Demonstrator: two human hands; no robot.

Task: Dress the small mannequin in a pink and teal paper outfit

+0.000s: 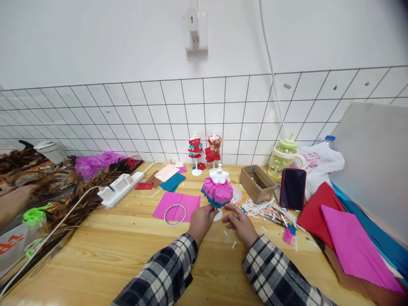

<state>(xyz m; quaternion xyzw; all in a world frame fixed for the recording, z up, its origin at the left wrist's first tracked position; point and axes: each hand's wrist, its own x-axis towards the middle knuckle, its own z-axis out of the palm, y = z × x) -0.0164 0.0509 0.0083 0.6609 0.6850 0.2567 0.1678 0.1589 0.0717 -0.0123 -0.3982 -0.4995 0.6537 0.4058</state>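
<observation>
A small white dress form (219, 173) stands upright on the table in front of me, dressed in a puffed magenta paper skirt (218, 189) with a teal lower edge. My left hand (202, 222) is closed at its left side, the fingertips pinching by the stand just under the hem. On the other side, my right hand (239, 224) has its fingers apart and slightly bent, close to the round white base (217, 214), holding nothing I can see. Left of the form, a silver ring (175, 205) lies partly on a magenta paper sheet (191, 203).
Two dressed forms in red (195, 148) and copper-red (213, 149) stand behind. Right are a cardboard box (257, 187), paper scraps (259, 207), a phone (292, 189), a bottle (282, 157) and coloured sheets (353, 250). Left are a power strip (121, 190), feathers and another person's hand (15, 199).
</observation>
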